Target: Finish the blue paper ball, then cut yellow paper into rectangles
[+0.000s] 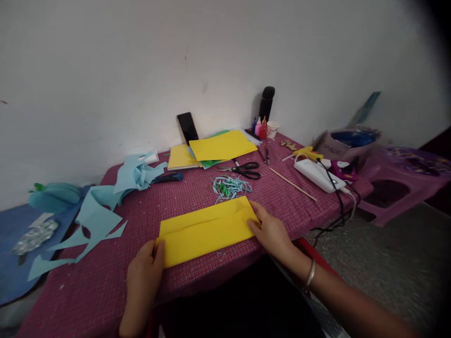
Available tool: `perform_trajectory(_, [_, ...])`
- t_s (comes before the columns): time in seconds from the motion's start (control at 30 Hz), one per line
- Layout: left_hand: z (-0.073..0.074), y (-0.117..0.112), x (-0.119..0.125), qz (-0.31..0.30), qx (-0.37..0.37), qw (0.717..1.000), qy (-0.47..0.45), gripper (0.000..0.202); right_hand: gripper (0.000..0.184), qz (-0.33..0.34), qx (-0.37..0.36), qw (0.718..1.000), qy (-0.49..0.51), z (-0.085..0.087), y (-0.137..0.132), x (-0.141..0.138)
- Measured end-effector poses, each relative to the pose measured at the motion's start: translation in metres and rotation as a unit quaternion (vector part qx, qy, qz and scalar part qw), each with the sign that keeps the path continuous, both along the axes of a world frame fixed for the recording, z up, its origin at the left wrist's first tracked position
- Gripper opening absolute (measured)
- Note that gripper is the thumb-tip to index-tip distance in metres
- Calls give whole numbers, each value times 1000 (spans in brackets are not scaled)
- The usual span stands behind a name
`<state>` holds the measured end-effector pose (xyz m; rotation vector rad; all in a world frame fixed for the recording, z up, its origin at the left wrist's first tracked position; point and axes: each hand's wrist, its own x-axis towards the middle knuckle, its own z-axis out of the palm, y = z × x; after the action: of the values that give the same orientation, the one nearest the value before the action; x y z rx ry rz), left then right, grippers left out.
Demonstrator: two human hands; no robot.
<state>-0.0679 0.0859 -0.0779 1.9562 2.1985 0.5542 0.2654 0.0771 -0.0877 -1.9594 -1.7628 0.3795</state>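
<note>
A folded sheet of yellow paper (207, 234) lies across the near edge of the table, its fold toward me and its upper layer a little short of the back one. My left hand (145, 270) grips its left end, thumb on top and fingers underneath. At the right end, my right hand (269, 230) pinches the paper the same way, a bangle on that wrist. Just beyond the paper sits a heap of thin light-blue paper strips (232, 188) with green bits. Black-handled scissors (246, 170) lie behind the heap.
Light-blue paper scraps (97, 216) spread over the left side. More yellow sheets (223, 146), a phone (188, 126) and paint bottles (259, 127) stand along the wall. A wooden stick (293, 184), a yellow glue gun (308, 153) and a white power strip (319, 174) with cables lie right.
</note>
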Motion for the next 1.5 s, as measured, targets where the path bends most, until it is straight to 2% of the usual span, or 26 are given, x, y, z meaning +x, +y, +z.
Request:
perform_trajectory(0.2, [8,-2,12,45,-79,991,96,30,53,10,27,998,-50,-5,-1,0])
perform_trajectory(0.4, [13,-5,21,67,-85,991,77,38,51,31,44,996,-65,-11,-3,3])
perform_trajectory(0.6, [15,-7,22,69,-90,991,70,38,49,40,52,993,-98,-15,-4,4])
perform_trajectory(0.77, [15,-5,19,55,-94,991,80,38,49,30,47,993,-105,-10,-5,1])
perform_trajectory(1.03, [16,2,16,69,-137,982,107,46,51,17,11,993,-112,7,-9,-4])
perform_trajectory(1.5, [11,0,12,49,-106,987,106,45,44,17,17,995,-92,5,-4,-1])
